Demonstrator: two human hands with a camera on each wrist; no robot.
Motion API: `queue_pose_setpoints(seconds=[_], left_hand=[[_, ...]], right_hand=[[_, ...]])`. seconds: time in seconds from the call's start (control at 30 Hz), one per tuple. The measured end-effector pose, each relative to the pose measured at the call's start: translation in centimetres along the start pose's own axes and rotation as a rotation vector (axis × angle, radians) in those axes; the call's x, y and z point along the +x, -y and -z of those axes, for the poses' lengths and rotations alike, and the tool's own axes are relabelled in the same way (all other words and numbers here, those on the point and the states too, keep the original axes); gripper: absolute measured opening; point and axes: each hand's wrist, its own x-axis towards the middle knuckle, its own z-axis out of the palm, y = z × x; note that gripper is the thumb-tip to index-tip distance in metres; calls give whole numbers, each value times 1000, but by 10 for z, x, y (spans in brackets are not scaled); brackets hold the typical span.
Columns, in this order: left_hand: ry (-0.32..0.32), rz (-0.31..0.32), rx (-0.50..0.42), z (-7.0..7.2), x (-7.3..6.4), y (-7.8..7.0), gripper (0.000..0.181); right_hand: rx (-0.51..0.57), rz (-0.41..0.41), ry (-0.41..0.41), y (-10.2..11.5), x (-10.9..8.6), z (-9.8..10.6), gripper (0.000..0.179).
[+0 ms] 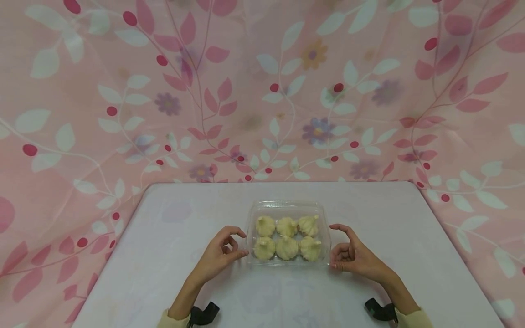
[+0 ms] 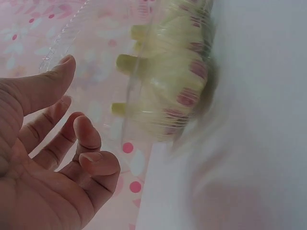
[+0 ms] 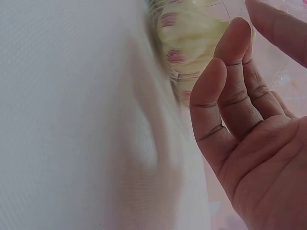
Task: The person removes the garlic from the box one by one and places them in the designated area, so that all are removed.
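Note:
A clear plastic box point(image 1: 287, 207) lies flat on the white table in the head view. Inside sit several pale yellow garlic bulbs point(image 1: 287, 247), in two rows, stems up. At the box's left side is my left hand point(image 1: 219, 255), fingers loosely bent, thumb and index fingertips right at the edge. Its wrist view shows a gap between thumb and fingers, beside the box's clear wall point(image 2: 132, 91). My right hand point(image 1: 356, 257) is on the opposite side, its index and thumb tips close to the edge. Bent right fingers point(image 3: 235, 40) overlap the box in the right wrist view.
The white table point(image 1: 184, 218) surrounds the box. Behind and along its sides hangs a pink floral cloth point(image 1: 262, 91). Black wrist devices point(image 1: 205, 313) and pale yellow sleeves point(image 1: 414, 319) show at the bottom of the head view.

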Motion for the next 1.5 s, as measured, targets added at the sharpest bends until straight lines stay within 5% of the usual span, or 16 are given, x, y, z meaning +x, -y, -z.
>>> queue_pose_setpoints(seconds=[0.27,0.7,1.5], left_hand=[[-63,-71,30,4,10,-17,28],[-150,-146,25,8,27,-25,23],[-216,-144,-4,15,58,-35,17]], right_hand=[[19,50,47,-1,-1,2,90],[-37,-2,77,-4,1,0,86],[47,-18,128,-2,1,0,85]])
